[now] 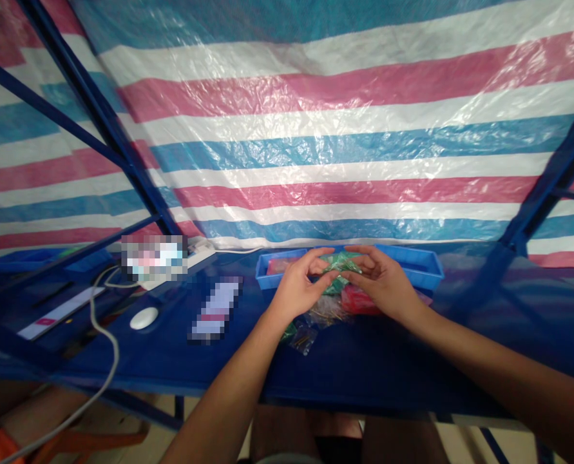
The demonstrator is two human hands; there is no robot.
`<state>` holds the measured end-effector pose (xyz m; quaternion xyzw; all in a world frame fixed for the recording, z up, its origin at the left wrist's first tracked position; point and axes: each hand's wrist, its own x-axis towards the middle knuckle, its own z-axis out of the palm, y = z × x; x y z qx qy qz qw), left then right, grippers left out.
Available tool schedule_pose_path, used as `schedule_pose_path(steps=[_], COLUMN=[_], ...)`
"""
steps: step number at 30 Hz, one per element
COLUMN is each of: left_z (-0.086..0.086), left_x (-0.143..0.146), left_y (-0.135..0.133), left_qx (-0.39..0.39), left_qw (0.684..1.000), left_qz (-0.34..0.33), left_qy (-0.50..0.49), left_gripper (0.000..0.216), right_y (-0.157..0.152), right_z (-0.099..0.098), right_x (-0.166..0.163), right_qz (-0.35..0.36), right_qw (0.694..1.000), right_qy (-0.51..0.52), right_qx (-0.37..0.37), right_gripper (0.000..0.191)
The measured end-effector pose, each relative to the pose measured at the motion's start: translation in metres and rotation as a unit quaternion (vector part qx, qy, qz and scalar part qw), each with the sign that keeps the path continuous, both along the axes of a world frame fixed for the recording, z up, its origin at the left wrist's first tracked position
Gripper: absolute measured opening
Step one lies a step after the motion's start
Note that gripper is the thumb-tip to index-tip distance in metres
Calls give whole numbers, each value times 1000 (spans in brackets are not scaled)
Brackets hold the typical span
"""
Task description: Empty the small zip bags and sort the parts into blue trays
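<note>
A crinkled green plastic bag [341,265] is held up between my two hands, over the blue table. My left hand [300,287] pinches its left side, thumb and fingertips curled around it. On the opposite side, my right hand [386,282] grips the bag with bent fingers, which partly hide it. Just below lie a red plastic bag [357,300] and a clear bag [328,310] of thin brass-coloured pieces. A smaller clear bag [304,339] with dark slim pieces rests nearer me, beside more green plastic [289,332] by my left wrist.
Blue plastic bins stand behind my hands, one on the left [266,281] and one on the right [424,278]. Leftward are a blurred-out phone-like slab [216,309], a white rounded object [144,318], a power strip [202,256] and a white cable [115,354]. Blue metal posts and striped sheeting surround the table.
</note>
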<state>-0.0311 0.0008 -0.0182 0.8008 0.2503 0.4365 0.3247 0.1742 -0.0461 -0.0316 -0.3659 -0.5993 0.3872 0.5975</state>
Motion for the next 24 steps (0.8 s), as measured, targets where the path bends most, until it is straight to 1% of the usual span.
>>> schedule_pose_path(steps=[2, 4, 6, 7, 9, 13, 14, 16, 18, 20, 24], left_z=[4, 7, 11, 12, 14, 13, 13, 11, 9, 9, 12], left_x=[-1, -2, -3, -4, -5, -5, -5, -5, -6, -6, -4], left_y=[-2, -5, -7, -8, -9, -9, -8, -6, -3, -3, -6], left_qx=[43, 127, 205, 231, 257, 260, 257, 254, 250, 241, 207], left_qw=[999, 991, 977, 970, 963, 960, 961, 963, 966, 968, 976], left_qz=[-9, -7, 6, 12, 20, 0, -5, 0, 16, 28, 25], left_qy=[15, 37, 61, 70, 82, 100, 99, 87, 71, 61, 59], left_gripper=[41, 39, 40, 41, 41, 56, 55, 42, 28, 20, 18], right_y=[1, 1, 1, 1, 0, 0, 0, 0, 0, -2, -5], right_z=[0, 0, -2, -3, -4, -6, -5, -4, -1, 2, 9], right_x=[2, 4, 5, 5, 5, 4, 4, 3, 2, 2, 3], right_qz=[0, -1, 2, 8, 23, 31, 30, 30, 33, 24, -14], right_qw=[1000, 999, 998, 997, 995, 985, 983, 981, 983, 989, 998], right_qy=[11, 33, 51, 58, 69, 114, 123, 124, 98, 52, -31], right_qx=[-5, -13, -31, -43, -72, -126, -134, -145, -150, -137, -45], right_gripper=[56, 58, 53, 48, 41, 44, 44, 41, 39, 40, 35])
